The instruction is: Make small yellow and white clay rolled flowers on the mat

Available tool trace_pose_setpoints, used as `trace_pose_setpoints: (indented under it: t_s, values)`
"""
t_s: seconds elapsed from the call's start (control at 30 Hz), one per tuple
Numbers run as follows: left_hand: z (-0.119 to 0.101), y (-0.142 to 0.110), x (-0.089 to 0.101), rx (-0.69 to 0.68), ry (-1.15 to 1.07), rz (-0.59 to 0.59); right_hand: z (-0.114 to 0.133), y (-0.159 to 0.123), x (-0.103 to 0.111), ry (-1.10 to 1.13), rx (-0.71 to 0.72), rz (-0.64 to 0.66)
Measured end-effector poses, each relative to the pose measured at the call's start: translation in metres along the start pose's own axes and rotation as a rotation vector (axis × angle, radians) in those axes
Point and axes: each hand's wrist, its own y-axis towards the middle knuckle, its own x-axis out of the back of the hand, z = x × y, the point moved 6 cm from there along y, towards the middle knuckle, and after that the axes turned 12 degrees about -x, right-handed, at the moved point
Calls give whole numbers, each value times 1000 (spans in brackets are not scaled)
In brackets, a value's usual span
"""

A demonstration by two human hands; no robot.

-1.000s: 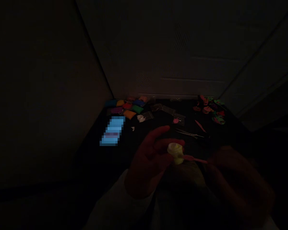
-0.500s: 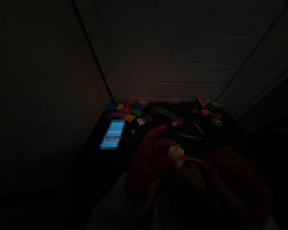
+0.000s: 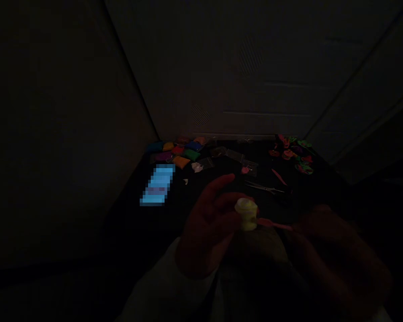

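Note:
My left hand (image 3: 208, 228) is closed around a small pale yellow piece (image 3: 247, 215) with a whitish swirled top, which looks like modelling clay. Its thumb and fingers grip the piece from the left, the index finger stretched away. In my right hand (image 3: 339, 255) is a thin pink modelling tool (image 3: 274, 224). The tool's flat tip lies close beside the right side of the yellow piece; whether it touches is hard to tell. Dim light hides most of my right fingers.
On the dark table lie a lit, blurred phone (image 3: 157, 185), bags of coloured clay (image 3: 181, 161), scissors (image 3: 265, 188), a second pink tool (image 3: 279, 176), clear plastic bags (image 3: 235, 155) and colourful clay pieces (image 3: 288, 154). A pale panelled surface (image 3: 255, 103) stands behind the table.
The pink tool has drawn slightly to the right, off the front of the yellow piece to its side. The yellow piece has turned or tilted a little in my left hand.

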Motion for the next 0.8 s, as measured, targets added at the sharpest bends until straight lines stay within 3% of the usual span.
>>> trace_pose_setpoints:
  t_s: [0.27,0.8]
  values:
    - [-2,-1,-3,-23,-1,15,3,3,-4,-39,28,99]
    - [-1,-1,-2,-13,7,12,-2,1,-1,-124,10,72]
